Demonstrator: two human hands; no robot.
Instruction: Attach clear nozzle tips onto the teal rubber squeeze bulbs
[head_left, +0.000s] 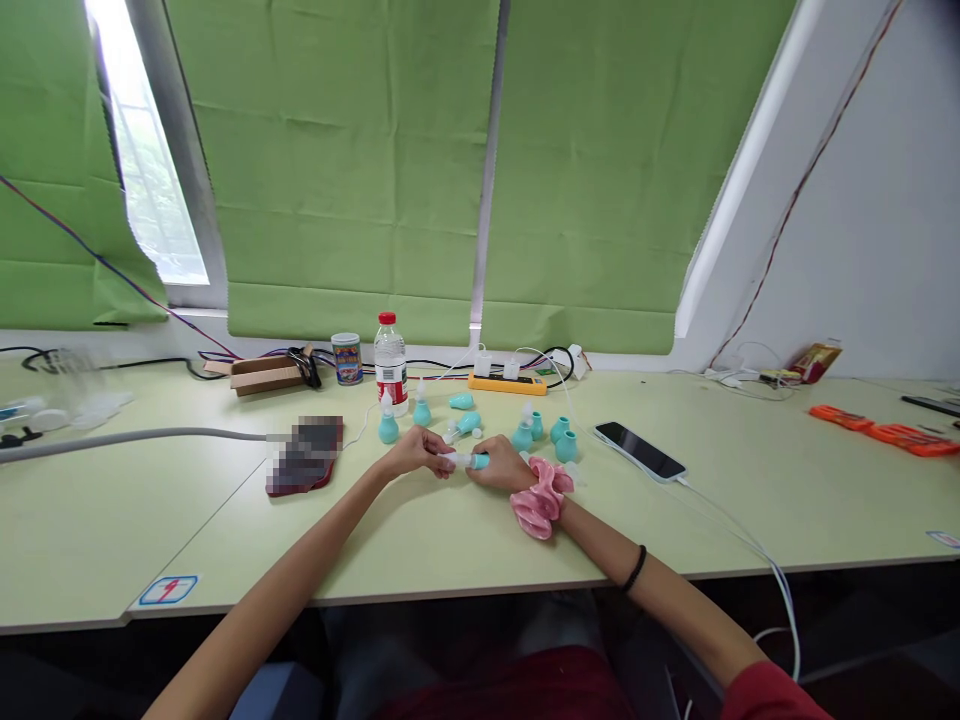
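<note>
My left hand (416, 452) pinches a translucent nozzle (456, 459) in its fingertips. Closed around a teal rubber bulb (480, 461) is my right hand (501, 466), which hides most of it. Nozzle and bulb meet end to end between the hands; how far one sits inside the other I cannot tell. Behind my left hand, a teal bulb syringe (388, 428) and another bulb syringe (421, 412) stand upright with nozzles up. Teal pieces (469, 424) lie on their sides beyond my hands. Several open-necked teal bulbs (566, 447) are grouped past my right wrist.
On the table (420, 560) a water bottle (391, 375), a can (346, 360) and a cardboard box (266, 374) stand at the back, beside an orange power strip (508, 384). A cabled phone (640, 450) lies right; a dark red-edged device (306, 458) lies left. Orange objects (911, 438) lie far right.
</note>
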